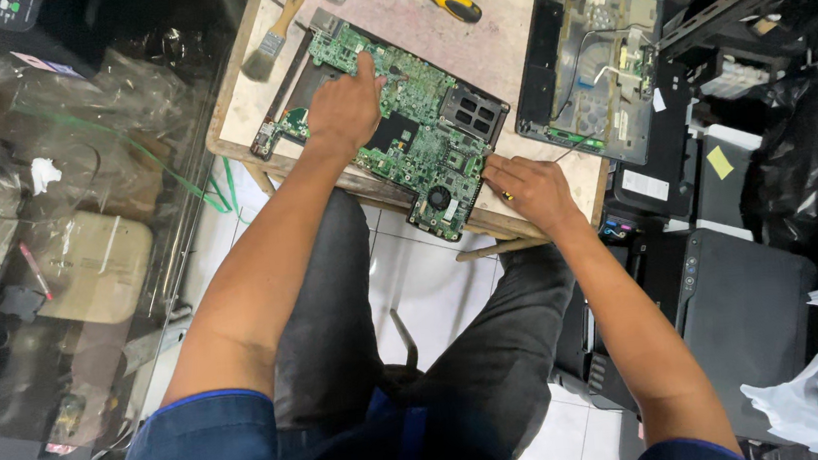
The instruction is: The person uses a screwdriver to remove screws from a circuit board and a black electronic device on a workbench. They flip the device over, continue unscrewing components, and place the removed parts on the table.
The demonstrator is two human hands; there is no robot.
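Note:
A green laptop circuit board (420, 125) lies on a small wooden table (501, 39), over a dark laptop base. My left hand (344, 107) rests palm down on the board's left part, fingers pressing it. Over at the board's near right corner, my right hand (529, 190) has its fingers curled around a small tool with a yellow bit showing; the tool is mostly hidden.
A yellow-handled screwdriver (448, 2) and a paint brush (271, 37) lie at the table's far side. An opened laptop shell (586, 57) sits at the right. Black printers (741, 300) stand to the right, a glass cabinet (66, 250) to the left.

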